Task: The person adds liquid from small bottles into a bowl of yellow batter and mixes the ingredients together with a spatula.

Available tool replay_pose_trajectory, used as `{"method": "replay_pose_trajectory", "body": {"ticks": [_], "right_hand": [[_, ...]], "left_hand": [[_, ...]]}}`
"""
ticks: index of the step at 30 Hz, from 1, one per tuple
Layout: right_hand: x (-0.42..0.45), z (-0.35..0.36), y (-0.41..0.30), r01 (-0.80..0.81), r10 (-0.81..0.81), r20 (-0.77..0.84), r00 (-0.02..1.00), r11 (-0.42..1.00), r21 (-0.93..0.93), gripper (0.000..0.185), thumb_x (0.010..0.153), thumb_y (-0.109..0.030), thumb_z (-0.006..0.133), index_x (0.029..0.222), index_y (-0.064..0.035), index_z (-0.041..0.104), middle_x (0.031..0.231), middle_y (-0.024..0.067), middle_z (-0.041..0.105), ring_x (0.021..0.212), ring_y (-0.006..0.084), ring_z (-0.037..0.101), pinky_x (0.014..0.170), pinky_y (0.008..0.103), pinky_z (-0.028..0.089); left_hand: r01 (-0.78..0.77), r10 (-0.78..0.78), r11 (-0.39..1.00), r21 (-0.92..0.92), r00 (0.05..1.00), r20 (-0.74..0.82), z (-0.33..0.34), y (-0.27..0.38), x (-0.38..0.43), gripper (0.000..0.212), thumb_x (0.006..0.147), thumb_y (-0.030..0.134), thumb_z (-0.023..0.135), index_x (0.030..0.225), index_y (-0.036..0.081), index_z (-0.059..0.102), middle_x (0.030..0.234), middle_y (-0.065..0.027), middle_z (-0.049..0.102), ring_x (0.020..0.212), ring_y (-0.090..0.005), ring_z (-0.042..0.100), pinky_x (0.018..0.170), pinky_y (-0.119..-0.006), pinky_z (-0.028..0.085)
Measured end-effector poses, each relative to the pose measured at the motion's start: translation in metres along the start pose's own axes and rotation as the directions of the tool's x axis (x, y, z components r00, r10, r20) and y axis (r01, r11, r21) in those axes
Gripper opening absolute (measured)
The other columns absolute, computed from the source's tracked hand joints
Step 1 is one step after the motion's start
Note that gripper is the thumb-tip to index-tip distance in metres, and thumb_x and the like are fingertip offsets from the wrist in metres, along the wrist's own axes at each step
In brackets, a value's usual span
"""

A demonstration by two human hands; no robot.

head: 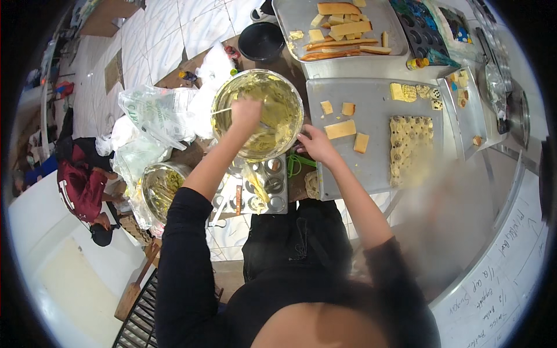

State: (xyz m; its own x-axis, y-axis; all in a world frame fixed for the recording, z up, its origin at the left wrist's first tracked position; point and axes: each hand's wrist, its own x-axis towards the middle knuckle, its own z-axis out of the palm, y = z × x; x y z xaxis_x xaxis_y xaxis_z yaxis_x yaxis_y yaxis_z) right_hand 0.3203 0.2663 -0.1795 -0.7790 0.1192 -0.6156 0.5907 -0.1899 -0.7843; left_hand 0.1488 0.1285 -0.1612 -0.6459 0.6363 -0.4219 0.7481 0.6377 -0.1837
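A large metal mixing bowl stands before me, its inside smeared with yellow-green cream. Inside it, my left hand is closed around a thin pale utensil handle; the utensil's working end cannot be made out. My right hand holds the bowl's right side near the rim. Just below the bowl lies a metal muffin tin, with a cream-smeared piping bag and a spatula with a brown handle on it. Green scissors lie by my right hand.
To the right, a metal tray bears cake pieces and a block of piped cream. Another tray holds cake offcuts. At left are plastic bags, a second bowl and a person. A black basin stands beyond.
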Motion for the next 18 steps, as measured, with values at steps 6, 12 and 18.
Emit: {"method": "replay_pose_trajectory", "body": {"ticks": [6, 12, 18], "right_hand": [[-0.001, -0.006, 0.007, -0.034, 0.035, -0.034, 0.999, 0.999, 0.012, 0.021, 0.088, -0.013, 0.052, 0.099, 0.0047, 0.051, 0.091, 0.0145, 0.059, 0.071, 0.0187, 0.063, 0.058, 0.0291, 0.054], [-0.001, 0.001, 0.005, -0.006, 0.006, -0.019, 1.0, 1.0, 0.008, 0.02, 0.087, -0.013, 0.052, 0.098, 0.0047, 0.05, 0.092, 0.0153, 0.058, 0.071, 0.0195, 0.063, 0.058, 0.0293, 0.054], [-0.005, -0.004, 0.008, 0.035, -0.035, -0.045, 0.998, 0.999, 0.009, 0.021, 0.087, -0.015, 0.053, 0.095, 0.0046, 0.05, 0.087, 0.015, 0.058, 0.066, 0.0215, 0.064, 0.058, 0.0296, 0.054]], "left_hand": [[-0.101, 0.101, 0.993, 0.065, 0.995, 0.004, -0.012, -0.016, -0.002, 0.031, 0.079, 0.018, 0.054, 0.108, 0.021, 0.061, 0.091, -0.0056, 0.057, 0.091, -0.0219, 0.054, 0.081, -0.035, 0.037], [-0.344, 0.367, 0.927, 0.148, 0.912, -0.182, 0.008, -0.002, 0.004, 0.029, 0.08, 0.016, 0.05, 0.101, 0.027, 0.065, 0.092, -0.006, 0.055, 0.094, -0.0208, 0.05, 0.081, -0.034, 0.035], [-0.377, 0.386, 0.922, 0.083, 0.889, -0.248, -0.003, -0.031, 0.002, 0.03, 0.078, 0.014, 0.051, 0.102, 0.027, 0.065, 0.094, -0.0062, 0.056, 0.098, -0.0211, 0.05, 0.085, -0.033, 0.034]]}}
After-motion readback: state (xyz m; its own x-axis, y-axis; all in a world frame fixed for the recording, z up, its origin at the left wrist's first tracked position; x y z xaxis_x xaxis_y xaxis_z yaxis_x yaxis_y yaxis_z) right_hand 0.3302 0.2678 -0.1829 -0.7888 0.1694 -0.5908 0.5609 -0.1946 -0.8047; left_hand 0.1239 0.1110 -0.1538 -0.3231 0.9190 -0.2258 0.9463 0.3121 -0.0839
